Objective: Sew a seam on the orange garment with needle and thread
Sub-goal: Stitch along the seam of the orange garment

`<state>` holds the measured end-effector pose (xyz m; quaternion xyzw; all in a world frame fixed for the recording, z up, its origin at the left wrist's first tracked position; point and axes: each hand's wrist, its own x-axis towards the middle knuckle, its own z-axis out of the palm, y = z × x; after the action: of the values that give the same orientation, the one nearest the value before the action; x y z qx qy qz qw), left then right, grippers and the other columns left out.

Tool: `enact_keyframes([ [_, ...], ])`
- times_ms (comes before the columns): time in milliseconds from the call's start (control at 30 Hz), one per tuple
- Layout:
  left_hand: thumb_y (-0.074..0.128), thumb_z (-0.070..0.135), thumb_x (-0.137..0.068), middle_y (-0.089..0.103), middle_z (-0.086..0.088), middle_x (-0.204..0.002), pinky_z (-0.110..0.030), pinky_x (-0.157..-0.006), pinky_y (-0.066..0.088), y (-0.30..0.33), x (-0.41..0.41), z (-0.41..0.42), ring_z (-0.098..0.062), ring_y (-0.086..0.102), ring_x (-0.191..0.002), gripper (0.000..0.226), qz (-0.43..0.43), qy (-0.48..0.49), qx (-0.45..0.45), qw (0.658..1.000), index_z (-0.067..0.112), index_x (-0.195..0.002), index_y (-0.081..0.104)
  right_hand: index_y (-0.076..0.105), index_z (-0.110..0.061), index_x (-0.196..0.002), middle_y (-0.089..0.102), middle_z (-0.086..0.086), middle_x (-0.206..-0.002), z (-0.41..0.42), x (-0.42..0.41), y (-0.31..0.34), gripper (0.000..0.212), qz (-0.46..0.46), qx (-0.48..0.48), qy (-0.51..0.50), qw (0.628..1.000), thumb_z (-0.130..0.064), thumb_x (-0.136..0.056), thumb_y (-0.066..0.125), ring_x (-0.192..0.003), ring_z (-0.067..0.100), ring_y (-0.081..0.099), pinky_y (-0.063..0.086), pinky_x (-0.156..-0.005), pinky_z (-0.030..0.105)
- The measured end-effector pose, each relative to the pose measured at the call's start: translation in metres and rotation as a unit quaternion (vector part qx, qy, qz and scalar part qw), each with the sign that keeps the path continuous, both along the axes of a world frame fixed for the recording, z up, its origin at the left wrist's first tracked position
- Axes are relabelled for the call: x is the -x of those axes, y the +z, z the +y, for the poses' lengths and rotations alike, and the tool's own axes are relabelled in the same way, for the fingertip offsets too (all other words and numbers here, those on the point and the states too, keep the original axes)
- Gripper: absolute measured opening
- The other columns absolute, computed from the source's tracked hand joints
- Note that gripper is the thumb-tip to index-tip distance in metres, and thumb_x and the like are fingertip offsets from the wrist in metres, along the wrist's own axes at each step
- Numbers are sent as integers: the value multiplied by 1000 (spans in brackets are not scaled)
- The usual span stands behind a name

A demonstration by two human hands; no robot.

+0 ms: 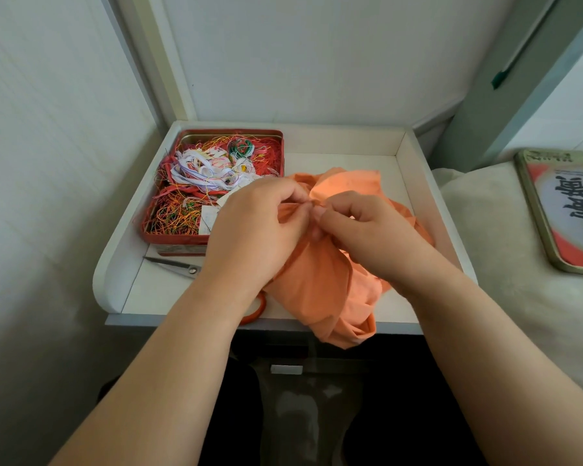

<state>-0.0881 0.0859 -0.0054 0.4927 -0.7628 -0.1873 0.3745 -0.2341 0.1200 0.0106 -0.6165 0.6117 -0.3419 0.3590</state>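
The orange garment (320, 284) lies bunched on the white tray table (155, 287), with one end hanging over the front edge. My left hand (253, 230) pinches a fold of the cloth at its upper middle. Facing it, my right hand (364, 233) has its fingers curled and pinches at the same fold, fingertip to fingertip with the left. The needle and the thread are too small to make out between the fingers.
An open red tin (276, 142) full of tangled coloured threads stands at the table's back left. Scissors (179, 265) with an orange handle lie in front of it, partly under my left forearm. The tin's lid (566, 213) rests on the pale bedding to the right.
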Motion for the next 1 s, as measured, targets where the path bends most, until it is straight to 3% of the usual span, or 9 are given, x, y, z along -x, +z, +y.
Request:
enact_keyframes([
  [133,61,18,-82,66,11,-83,-20,-74,44,0,2,2,-5,60,-83,11,18,-69,15,997,23,-77,70,59,-18,-60,41,-3,-52,-1,2,1,39,-27,-23,-32,999,-27,-98,53,-44,7,32,27,-47,22],
  [267,66,19,-87,65,20,-81,-7,-67,39,0,2,3,5,60,-81,6,40,-61,-26,997,24,-88,69,56,-10,-74,40,-9,-52,-2,11,1,42,-30,-14,-75,997,-48,-92,54,-40,1,35,30,-44,14],
  [400,65,18,-89,63,24,-77,-6,-68,36,0,3,3,9,58,-79,8,46,-90,-52,994,25,-86,68,68,-6,-84,45,-7,-54,-5,22,1,58,-44,-65,-86,993,-59,-92,44,-39,4,33,28,-41,20],
  [533,67,20,-88,67,24,-85,-19,-80,46,-1,5,5,4,62,-88,10,25,-154,-95,983,29,-85,68,59,-17,-55,37,-6,-47,-6,24,-1,46,-139,-99,-48,984,-42,-93,57,-42,9,27,20,-40,22],
  [567,67,21,-88,67,23,-86,-20,-82,47,-2,6,6,3,62,-89,10,19,-162,-107,981,30,-85,68,64,-21,-58,37,-5,-47,-7,25,-1,40,-156,-102,-48,981,-37,-94,58,-42,10,26,20,-40,21],
  [633,68,22,-87,68,22,-85,-19,-82,46,0,5,6,4,62,-88,9,16,-174,-134,975,29,-84,69,75,-17,-86,34,-5,-47,-8,30,-1,27,-198,-120,-44,972,-34,-95,56,-42,9,24,17,-40,20],
  [700,68,20,-87,69,19,-85,-15,-80,45,2,4,5,5,62,-85,7,18,-185,-163,969,27,-85,70,73,-13,-97,30,-5,-47,-10,36,-2,29,-243,-139,-37,959,-35,-97,53,-40,7,21,15,-39,18],
  [833,69,19,-88,73,9,-83,-20,-80,50,4,-1,5,-1,66,-79,8,24,-235,-251,939,26,-86,72,68,-15,-90,28,-7,-44,-14,52,0,30,-319,-134,-73,935,-37,-99,49,-36,4,19,12,-36,15],
  [1000,69,16,-87,73,5,-77,-16,-67,48,6,4,9,-7,64,-72,10,88,-252,-301,915,26,-84,72,65,-14,-88,29,-8,-44,-19,66,-1,32,-324,-124,-117,931,-38,-100,47,-35,3,19,11,-37,15],
])
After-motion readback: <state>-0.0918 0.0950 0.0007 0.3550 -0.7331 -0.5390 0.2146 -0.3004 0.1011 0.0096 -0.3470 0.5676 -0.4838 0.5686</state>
